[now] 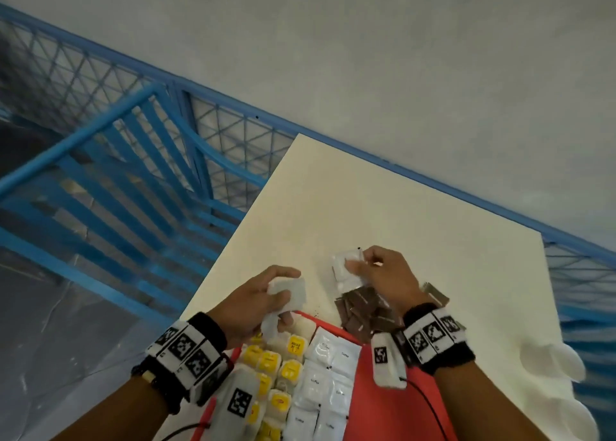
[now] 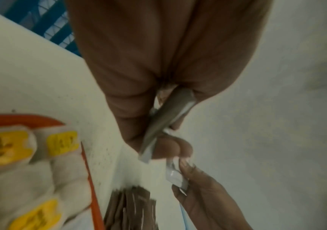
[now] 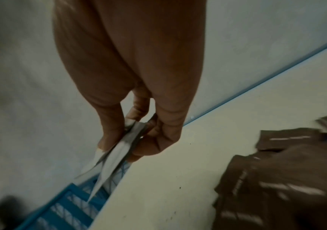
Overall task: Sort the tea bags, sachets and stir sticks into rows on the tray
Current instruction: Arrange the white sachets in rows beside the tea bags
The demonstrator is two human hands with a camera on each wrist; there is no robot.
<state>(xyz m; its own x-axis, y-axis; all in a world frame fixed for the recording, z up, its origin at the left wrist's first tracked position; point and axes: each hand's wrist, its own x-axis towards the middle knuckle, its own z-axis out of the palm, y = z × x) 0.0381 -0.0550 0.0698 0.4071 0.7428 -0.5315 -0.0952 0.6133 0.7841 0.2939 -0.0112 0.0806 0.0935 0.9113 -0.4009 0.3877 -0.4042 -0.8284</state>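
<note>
Nearest, the red tray (image 1: pixel 393 404) lies at the near edge of the bench (image 1: pixel 383 207), with a row of yellow-tagged tea bags (image 1: pixel 289 372) on its left and a row of white sachets (image 1: pixel 325 384) just beside them on the right; the tray's right half is bare red. Past the tray's far-left corner, the left hand (image 1: pixel 256 302) is curled, its fingers pinching a few white packets (image 1: pixel 289 292) clear of the bench. To the right, a heap of brown sachets (image 1: pixel 365 314) sits on the bench, touching the tray's far edge. Just beyond it, the right hand (image 1: pixel 383 274) is closed, thumb and fingers gripping a small fan of white sachets (image 1: pixel 343 267) in the air. White scalloped pieces (image 1: pixel 553 364) lie at the bench's right edge. Farther off the bench top is open, cream surface up to its far corner, where blue mesh railing (image 1: pixel 140 133) and a grey wall (image 1: pixel 366 57) bound it.
</note>
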